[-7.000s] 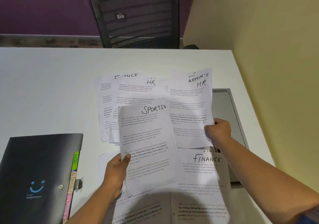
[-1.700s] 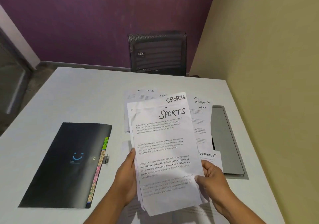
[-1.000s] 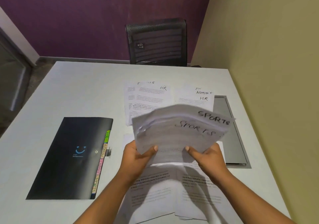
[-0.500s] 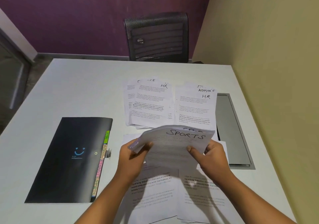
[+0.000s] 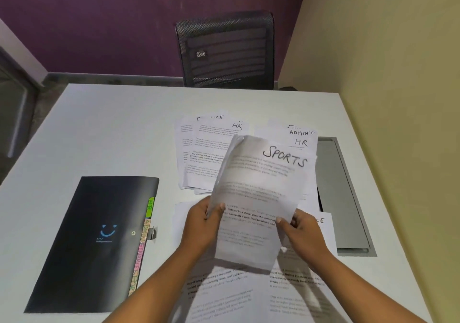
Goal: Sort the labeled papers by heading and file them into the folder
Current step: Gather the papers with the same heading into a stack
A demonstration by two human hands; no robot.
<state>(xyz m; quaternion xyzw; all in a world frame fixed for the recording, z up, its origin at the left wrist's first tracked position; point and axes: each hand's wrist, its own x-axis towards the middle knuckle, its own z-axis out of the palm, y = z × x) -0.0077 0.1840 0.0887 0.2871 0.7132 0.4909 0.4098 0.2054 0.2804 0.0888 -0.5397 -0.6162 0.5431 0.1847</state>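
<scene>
I hold a small stack of sheets headed SPORTS (image 5: 258, 193) upright over the table, blurred by motion. My left hand (image 5: 201, 225) grips its lower left edge, and my right hand (image 5: 302, 233) grips its lower right edge. Behind it lie a pile topped by an HR sheet (image 5: 211, 143) and another pile showing ADMIN and HR headings (image 5: 298, 136). More printed sheets (image 5: 224, 295) lie under my forearms, and a sheet edge ending in "E" (image 5: 323, 225) shows at right. The black folder (image 5: 92, 243), shut, lies at left with coloured tabs (image 5: 143, 235) along its right edge.
The white table (image 5: 112, 128) meets a yellow wall on the right. A grey recessed panel (image 5: 341, 193) sits in the table by that wall. A black mesh chair (image 5: 226, 51) stands beyond the far edge.
The SPORTS stack, bent low and flat between my hands half a second ago, is now raised upright and squared. Both hands keep their grip on its lower edges.
</scene>
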